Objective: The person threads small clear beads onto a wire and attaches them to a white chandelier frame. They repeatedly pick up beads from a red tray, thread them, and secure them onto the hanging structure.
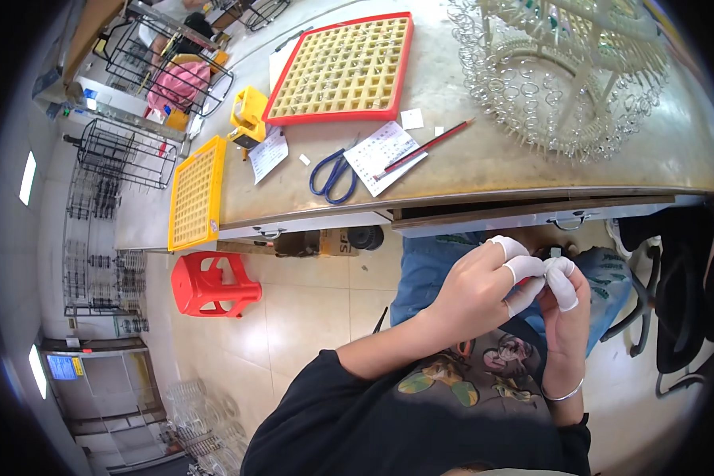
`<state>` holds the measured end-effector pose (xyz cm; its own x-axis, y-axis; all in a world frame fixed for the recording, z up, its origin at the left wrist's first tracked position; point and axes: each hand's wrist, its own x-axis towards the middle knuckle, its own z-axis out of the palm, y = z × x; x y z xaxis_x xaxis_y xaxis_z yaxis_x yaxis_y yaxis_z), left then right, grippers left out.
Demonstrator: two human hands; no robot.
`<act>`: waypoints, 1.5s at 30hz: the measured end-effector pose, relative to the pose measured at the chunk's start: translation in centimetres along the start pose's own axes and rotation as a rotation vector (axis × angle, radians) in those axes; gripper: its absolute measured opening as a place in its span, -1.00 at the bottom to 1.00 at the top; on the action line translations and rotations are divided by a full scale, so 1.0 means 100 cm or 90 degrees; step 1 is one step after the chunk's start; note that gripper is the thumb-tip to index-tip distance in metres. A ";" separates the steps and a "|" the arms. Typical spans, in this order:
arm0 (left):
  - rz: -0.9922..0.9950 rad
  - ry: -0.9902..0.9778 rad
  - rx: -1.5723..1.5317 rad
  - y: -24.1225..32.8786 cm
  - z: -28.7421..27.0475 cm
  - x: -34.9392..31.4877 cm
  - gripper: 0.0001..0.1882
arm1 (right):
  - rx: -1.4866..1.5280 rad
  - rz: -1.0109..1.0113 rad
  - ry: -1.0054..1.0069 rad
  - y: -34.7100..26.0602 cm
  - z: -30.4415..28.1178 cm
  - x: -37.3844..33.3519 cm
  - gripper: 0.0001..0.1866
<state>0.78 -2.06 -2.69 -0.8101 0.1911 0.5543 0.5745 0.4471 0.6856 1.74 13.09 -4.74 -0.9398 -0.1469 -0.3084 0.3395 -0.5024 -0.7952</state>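
Note:
Over my lap, in front of the table edge, my left hand (480,278) and my right hand (565,297) meet at the fingertips. White finger cots cover several fingers on both. The two hands are closed in a pinch, and a small pale piece (556,252) shows at the tips. Its kind is too small to make out, and the fingers hide most of it. A silvery bangle (564,392) circles my right wrist.
On the table are a red-rimmed compartment tray (407,67) holding small shiny pieces, a yellow tray (216,190), blue-handled scissors (335,176), a pencil (428,149), paper slips and a yellow tape dispenser (248,115). A white rack (559,79) hung with rings stands right. A red stool (202,282) is left.

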 end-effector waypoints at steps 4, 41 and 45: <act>0.026 0.027 0.015 -0.002 0.004 -0.001 -0.76 | -0.001 -0.024 0.001 0.000 0.002 -0.001 -0.88; -0.263 -0.097 -0.158 0.000 -0.002 0.016 -0.90 | -0.085 -0.147 -0.102 -0.034 -0.006 -0.001 -0.47; -0.254 -0.112 -0.137 0.002 -0.001 0.019 -0.90 | -0.135 -0.163 -0.117 -0.032 -0.005 -0.002 -0.47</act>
<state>-0.65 -1.69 -1.51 -0.9690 0.1945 0.1525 0.2108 0.3281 0.9208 0.88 15.21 -2.38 -0.9798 -0.1998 -0.0019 0.0750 -0.3587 -0.9304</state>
